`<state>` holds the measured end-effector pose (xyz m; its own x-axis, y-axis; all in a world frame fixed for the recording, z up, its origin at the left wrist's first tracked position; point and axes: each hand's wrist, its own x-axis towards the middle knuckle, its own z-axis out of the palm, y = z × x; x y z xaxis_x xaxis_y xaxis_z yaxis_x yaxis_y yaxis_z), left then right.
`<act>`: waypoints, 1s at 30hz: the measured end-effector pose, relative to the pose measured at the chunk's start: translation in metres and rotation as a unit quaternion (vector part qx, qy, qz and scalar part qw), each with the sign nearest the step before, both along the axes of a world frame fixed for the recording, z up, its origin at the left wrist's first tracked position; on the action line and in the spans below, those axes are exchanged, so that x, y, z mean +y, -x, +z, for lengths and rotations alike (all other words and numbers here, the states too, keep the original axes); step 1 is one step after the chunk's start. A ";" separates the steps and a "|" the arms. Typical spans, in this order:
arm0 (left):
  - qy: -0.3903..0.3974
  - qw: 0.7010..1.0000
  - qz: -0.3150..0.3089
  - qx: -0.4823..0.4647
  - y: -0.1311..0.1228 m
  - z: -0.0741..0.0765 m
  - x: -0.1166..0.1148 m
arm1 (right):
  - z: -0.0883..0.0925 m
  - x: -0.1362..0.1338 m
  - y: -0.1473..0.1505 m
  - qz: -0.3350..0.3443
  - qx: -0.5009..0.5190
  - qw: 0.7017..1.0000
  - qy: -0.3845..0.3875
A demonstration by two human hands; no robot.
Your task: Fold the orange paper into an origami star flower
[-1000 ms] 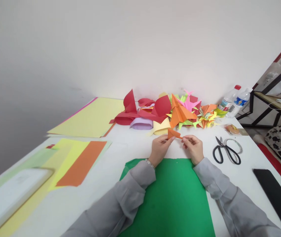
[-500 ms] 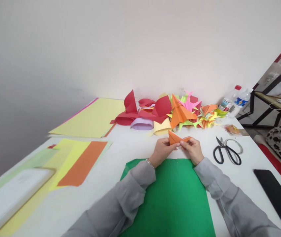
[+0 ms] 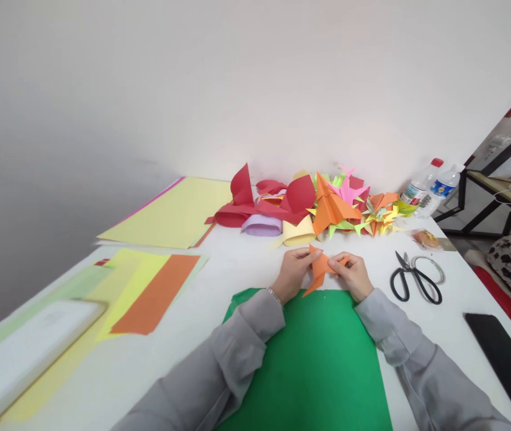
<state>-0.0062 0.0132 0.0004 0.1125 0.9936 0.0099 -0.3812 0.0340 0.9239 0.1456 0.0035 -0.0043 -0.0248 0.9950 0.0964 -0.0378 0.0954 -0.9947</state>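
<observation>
Between my hands is a small folded piece of orange paper (image 3: 320, 267) with several pointed flaps, one of them hanging down toward me. My left hand (image 3: 292, 272) pinches its left side between thumb and fingers. On the other side, my right hand (image 3: 353, 275) grips the right part, thumb on top. Both hands are just above the far edge of a green sheet (image 3: 318, 353) lying on the white table. Some of the paper's right end is hidden behind my right fingers.
Beyond my hands sits a pile of folded paper shapes, including an orange plane (image 3: 332, 206) and red pieces (image 3: 298, 200). Scissors (image 3: 412, 280), a tape roll (image 3: 429, 270), bottles (image 3: 444, 190) and a black phone-like slab (image 3: 504, 365) are at right. Coloured sheets (image 3: 159, 293) lie left.
The orange paper has turned in my fingers, and a pointed flap now hangs down toward me. My left thumb has shifted up along it. The view has moved slightly.
</observation>
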 end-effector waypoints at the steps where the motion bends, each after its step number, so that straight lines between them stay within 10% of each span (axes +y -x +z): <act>1: 0.012 1.000 0.007 -0.026 0.000 0.000 0.001 | 0.000 0.000 0.000 0.002 -0.001 1.000 0.002; 15: 0.059 0.993 0.041 -0.098 0.001 -0.001 0.004 | 0.003 0.000 0.000 0.001 0.030 0.999 0.014; 30: -0.020 0.992 -0.002 0.122 -0.001 0.004 -0.004 | 0.000 0.003 0.000 -0.012 0.080 0.997 0.008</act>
